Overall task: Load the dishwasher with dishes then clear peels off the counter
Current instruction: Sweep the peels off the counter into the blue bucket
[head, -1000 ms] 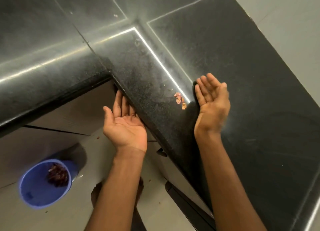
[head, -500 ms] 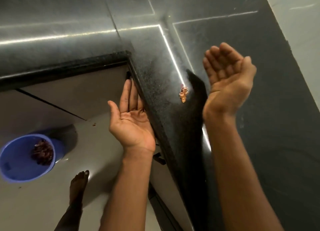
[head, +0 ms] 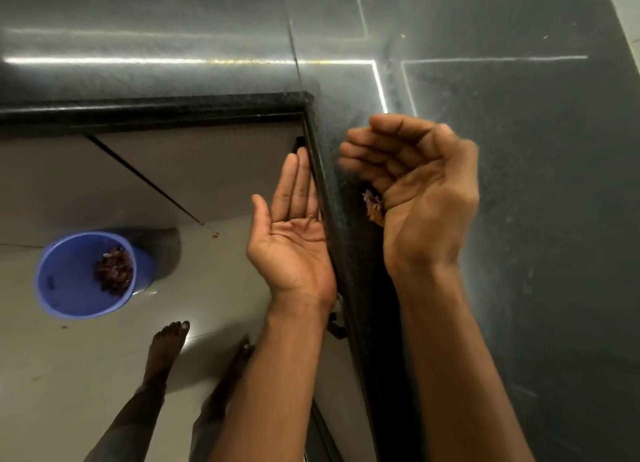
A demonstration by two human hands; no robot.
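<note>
A small clump of reddish peels [head: 373, 205] lies on the black granite counter [head: 536, 219], close to its front edge. My right hand [head: 419, 191] is cupped on the counter with its edge right against the peels; the fingers are loosely bent and hold nothing. My left hand [head: 294, 239] is held palm up, fingers straight, just below the counter's edge, empty. No dishes or dishwasher are in view.
A blue bucket [head: 65, 278] stands on the tiled floor at the left, with dark reddish peels [head: 116, 271] inside. My bare feet [head: 166, 343] stand in front of the counter. A few specks lie on the floor and the far counter.
My right hand has come down from above the counter and swept left against the peels, nudging them toward the edge. My left hand stays cupped under the edge. The view has shifted right.
</note>
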